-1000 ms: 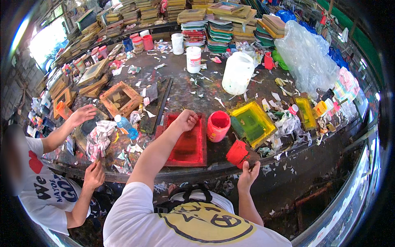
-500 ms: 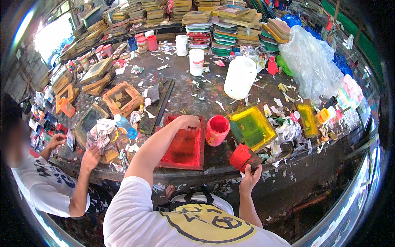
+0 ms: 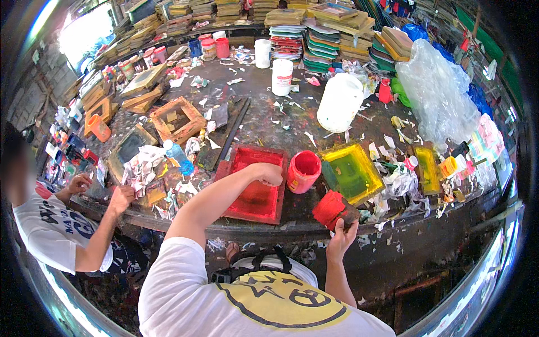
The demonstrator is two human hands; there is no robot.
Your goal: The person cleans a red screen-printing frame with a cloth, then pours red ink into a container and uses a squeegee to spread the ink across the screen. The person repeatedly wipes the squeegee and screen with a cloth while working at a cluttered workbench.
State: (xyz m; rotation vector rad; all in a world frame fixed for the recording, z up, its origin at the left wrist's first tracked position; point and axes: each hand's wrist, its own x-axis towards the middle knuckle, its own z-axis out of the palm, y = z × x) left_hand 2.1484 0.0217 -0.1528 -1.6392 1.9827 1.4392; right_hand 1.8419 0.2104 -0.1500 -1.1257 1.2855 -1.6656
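Note:
My left hand [image 3: 269, 174], fingers curled, is over a red ink-covered screen frame [image 3: 252, 218]; whatever it may hold is hidden. My right hand [image 3: 343, 237] grips a dark flat squeegee [image 3: 331, 209] thickly coated with red ink, at the table's front edge. Between the two hands and a little behind stands an open red jar [image 3: 300, 181] of red ink. A yellow-inked screen frame with a green middle [image 3: 373, 181] lies to the jar's right, just behind the squeegee.
A co-worker [image 3: 56, 236] at left holds both hands near crumpled rags [image 3: 143, 165]. A blue bottle [image 3: 178, 157], wooden frames [image 3: 177, 115] and white tubs [image 3: 339, 101] are on the scrap-strewn table [image 3: 236, 101]. Stacked frames line the back; plastic sheeting [image 3: 432, 95] lies right.
My left hand has moved right and toward me over the red frame, fingers still curled. The co-worker's raised hand has come down toward the left edge. The view has shifted slightly.

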